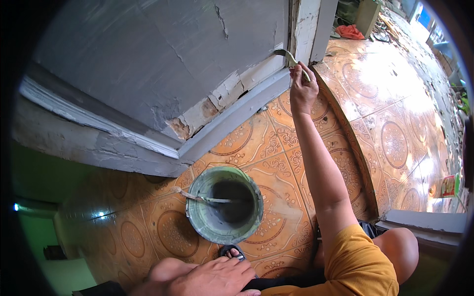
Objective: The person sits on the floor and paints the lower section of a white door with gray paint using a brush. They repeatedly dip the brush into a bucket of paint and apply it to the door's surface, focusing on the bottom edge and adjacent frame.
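Note:
My right hand [304, 88] grips the pale handle of a paintbrush [292, 61], its dark bristles touching the lower corner of a grey-painted door [148, 55]. Along the door's bottom, paint is chipped and pale, bare patches [179, 127] show. My left hand [211, 277] rests low in the view near my knee, palm down, with no tool visible in it. Between me and the door stands a green bucket [196, 229] holding dark grey liquid. A stick [202, 198] caked with whitish paint lies across its rim and reaches inside.
Patterned orange floor tiles [170, 236] surround the bucket. A curved raised threshold [346, 129] runs right of my arm, beside the door frame [305, 29]. Outside are a red cloth [349, 32] and a small tub [450, 186]. My sandalled foot [233, 252] is close to the bucket.

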